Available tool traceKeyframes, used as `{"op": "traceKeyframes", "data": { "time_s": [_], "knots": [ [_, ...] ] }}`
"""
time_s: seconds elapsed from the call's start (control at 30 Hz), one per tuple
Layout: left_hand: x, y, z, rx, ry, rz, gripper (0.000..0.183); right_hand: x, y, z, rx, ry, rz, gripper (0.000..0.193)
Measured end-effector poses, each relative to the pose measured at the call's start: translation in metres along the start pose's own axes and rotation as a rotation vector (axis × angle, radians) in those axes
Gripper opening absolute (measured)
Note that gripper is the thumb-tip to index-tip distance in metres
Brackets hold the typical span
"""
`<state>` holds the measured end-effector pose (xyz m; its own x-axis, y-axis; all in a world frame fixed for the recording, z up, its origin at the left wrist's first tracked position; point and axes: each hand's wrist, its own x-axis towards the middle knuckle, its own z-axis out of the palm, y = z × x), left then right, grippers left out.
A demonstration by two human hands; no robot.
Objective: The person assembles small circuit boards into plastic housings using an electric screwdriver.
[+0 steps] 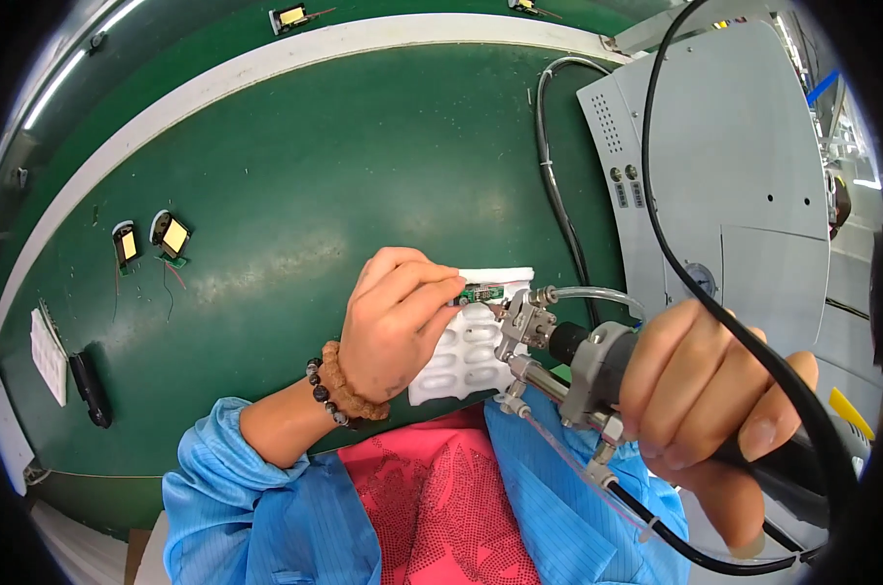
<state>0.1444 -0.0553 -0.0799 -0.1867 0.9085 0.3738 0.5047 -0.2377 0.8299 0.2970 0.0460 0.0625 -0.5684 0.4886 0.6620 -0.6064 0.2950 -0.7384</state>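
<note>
My left hand (398, 302), a bracelet on its wrist, pinches a small green circuit board (481, 292) between thumb and fingertips, above the far part of a white moulded tray (432, 388) with rounded hollows. My right hand (705, 385) is wrapped around the black grip of a hand-held tool (580, 366) with metal clamps, fittings and hoses. The metal head of the tool points left and ends close beside the board; whether its tip touches the board I cannot tell. The palm side of the left fingers is hidden.
A large grey machine (744, 146) with a gauge stands on the right, and a black cable (553, 156) runs down beside it. On the green table (364, 156) lie two small black modules (173, 234) with wires, a black marker-like object (91, 390) and a white notepad (48, 356).
</note>
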Motion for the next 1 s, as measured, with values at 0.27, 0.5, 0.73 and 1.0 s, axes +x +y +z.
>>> {"op": "traceKeyframes", "data": {
  "time_s": [0.27, 0.5, 0.73, 1.0],
  "knots": [
    [0.007, 0.000, -0.021, -0.073, -0.041, -0.076, 0.034, 0.025, 0.012, 0.021, -0.040, 0.058, 0.045, 0.046],
    [0.006, -0.001, -0.023, -0.065, -0.049, -0.085, 0.034, 0.024, 0.018, 0.022, -0.039, 0.065, 0.061, 0.046],
    [0.005, 0.000, -0.026, -0.052, -0.050, -0.083, 0.035, 0.024, 0.018, 0.022, -0.021, 0.048, 0.095, 0.047],
    [0.005, -0.003, -0.031, -0.062, -0.066, -0.082, 0.035, 0.027, 0.024, 0.024, -0.021, 0.044, 0.123, 0.044]
  ]
}}
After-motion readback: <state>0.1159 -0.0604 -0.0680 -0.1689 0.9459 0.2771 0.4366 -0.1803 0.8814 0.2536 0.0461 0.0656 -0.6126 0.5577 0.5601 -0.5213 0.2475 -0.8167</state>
